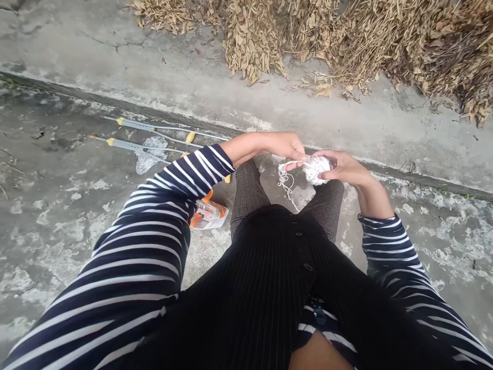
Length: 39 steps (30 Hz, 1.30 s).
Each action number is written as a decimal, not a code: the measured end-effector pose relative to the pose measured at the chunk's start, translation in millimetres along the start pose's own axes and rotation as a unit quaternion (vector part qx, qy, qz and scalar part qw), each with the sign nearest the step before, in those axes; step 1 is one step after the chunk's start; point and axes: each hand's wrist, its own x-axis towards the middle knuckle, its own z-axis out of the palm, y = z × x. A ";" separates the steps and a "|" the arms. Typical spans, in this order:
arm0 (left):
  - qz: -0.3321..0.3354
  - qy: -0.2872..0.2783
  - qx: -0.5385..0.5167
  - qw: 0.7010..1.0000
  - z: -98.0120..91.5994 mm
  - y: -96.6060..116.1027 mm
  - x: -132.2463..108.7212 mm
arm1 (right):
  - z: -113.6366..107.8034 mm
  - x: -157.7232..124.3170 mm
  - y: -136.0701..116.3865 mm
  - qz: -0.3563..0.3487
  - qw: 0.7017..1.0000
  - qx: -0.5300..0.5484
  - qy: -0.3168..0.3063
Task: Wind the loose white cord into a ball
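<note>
A ball of white cord (316,170) sits in my right hand (344,165), with fingers and thumb wrapped round its right side. My left hand (288,146) is closed at the ball's left side, its fingers pinching the cord. From there a loose tangle of cord (285,177) hangs between my knees, and its tail trails down toward my lap. Both hands are held just above my knees. Part of my left fingers is hidden behind the back of the hand.
Metal crutches (133,125) with yellow parts lie on the concrete at left, by a clear plastic bag (152,154). An orange and white bag (210,213) stands beside my left leg. A low concrete ledge (185,77) runs across ahead, with dried plants (346,41) on it.
</note>
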 end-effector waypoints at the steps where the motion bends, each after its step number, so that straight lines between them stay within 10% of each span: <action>1: -0.018 -0.035 -0.022 0.999 1.5 -2.3 -0.5 | -1.4 0.8 -0.3 0.000 0.999 -0.037 0.010; 9: -0.041 -0.080 -0.124 0.988 19.8 -26.3 -14.2 | -5.3 0.4 -6.6 -0.032 0.938 -0.313 0.145; 19: 0.034 -0.028 -0.272 0.961 11.5 -26.7 -42.7 | 2.6 0.7 17.6 -0.085 0.932 -0.318 0.153; 27: 0.157 0.201 -0.374 0.892 66.0 -17.8 -63.8 | 0.0 18.6 29.9 -0.037 0.949 -0.246 0.192; 32: 0.125 0.376 -0.240 0.886 46.8 -1.9 -67.1 | 5.8 15.8 26.7 -0.014 0.964 -0.202 0.172; 39: 0.064 0.475 -0.050 0.876 13.1 -16.4 -89.4 | -16.3 -5.7 18.2 0.000 0.953 -0.206 0.221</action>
